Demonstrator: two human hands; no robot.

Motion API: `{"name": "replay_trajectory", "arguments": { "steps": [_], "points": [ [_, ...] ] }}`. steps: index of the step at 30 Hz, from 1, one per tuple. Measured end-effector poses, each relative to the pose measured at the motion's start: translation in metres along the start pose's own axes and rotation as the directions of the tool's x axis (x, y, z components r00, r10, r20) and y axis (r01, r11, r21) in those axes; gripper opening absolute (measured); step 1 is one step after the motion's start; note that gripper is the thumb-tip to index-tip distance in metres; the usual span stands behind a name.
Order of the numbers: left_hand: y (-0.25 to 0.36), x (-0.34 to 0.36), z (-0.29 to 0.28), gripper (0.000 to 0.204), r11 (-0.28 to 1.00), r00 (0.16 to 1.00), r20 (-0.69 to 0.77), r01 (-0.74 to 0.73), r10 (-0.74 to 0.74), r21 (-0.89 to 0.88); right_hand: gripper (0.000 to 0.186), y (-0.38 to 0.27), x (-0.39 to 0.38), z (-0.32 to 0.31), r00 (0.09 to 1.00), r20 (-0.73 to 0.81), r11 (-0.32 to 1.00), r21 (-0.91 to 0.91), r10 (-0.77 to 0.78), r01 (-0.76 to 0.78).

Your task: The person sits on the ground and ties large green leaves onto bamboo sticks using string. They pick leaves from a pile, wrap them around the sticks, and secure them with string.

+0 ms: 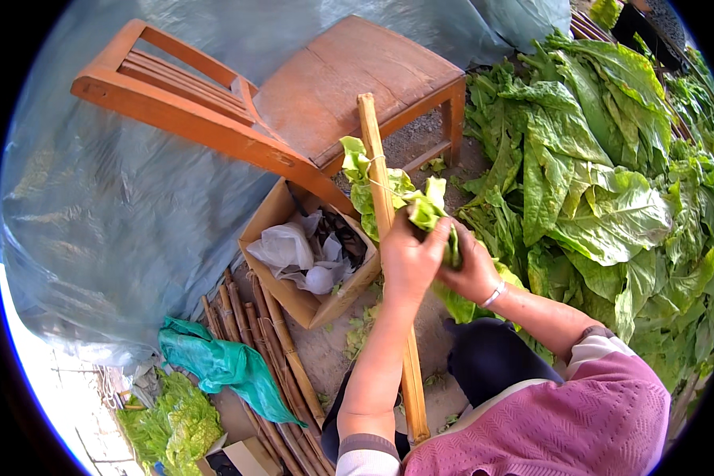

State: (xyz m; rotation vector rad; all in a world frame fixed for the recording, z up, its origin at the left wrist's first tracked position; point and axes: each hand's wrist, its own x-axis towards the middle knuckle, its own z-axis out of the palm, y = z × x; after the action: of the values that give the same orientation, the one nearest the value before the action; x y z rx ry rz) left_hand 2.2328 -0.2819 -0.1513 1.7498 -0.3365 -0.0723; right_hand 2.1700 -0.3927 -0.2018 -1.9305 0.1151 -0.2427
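Left hand (pixel 412 255) and right hand (pixel 471 270) together, clamped on green leaves (pixel 427 211) just right of wooden pole (pixel 381 182). Pole's long axis runs from person's pink top (pixel 539 420) away toward wooden chair (pixel 349 79); left hand nearer, overlapping pole.

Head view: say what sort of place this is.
Probably a makeshift farm work shelter: large green leaves heaped at right, poles on the ground, and plastic sheeting beside a wooden chair.

Hands (pixel 408 258) are holding green leaves (pixel 427 213) beside pole (pixel 380 181) | leaf heap (pixel 579 190) is lying at right | chair (pixel 349 83) is standing ahead
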Motion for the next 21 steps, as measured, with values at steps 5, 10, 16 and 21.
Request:
{"name": "replay_trajectory", "arguments": {
  "steps": [5, 10, 16, 21],
  "points": [
    [0.049, -0.037, 0.009, 0.022, 0.699, 0.968, 0.168, -0.252, 0.188, 0.670, 0.049, 0.013, 0.071, -0.016, 0.960, -0.147, 0.969, -0.113, -0.237, 0.222],
    [0.080, 0.002, -0.013, 0.012, 0.662, 0.808, 0.271, -0.586, 0.524, 0.468, 0.044, -0.026, 0.143, -0.021, 0.460, 0.353, 0.312, -0.402, -0.815, 0.861],
    [-0.006, 0.057, -0.105, 0.011, 0.961, 0.941, -0.193, 0.264, -0.276, -0.088, 0.038, 0.025, 0.146, -0.029, 0.801, 0.433, 0.857, -0.114, -0.413, 0.503],
    [-0.093, 0.030, -0.080, 0.014, 0.711, 0.827, -0.055, 0.444, -0.559, -0.546, 0.053, 0.062, 0.124, 0.007, 0.931, 0.365, 0.841, 0.513, -0.034, -0.170]
  ]
}}
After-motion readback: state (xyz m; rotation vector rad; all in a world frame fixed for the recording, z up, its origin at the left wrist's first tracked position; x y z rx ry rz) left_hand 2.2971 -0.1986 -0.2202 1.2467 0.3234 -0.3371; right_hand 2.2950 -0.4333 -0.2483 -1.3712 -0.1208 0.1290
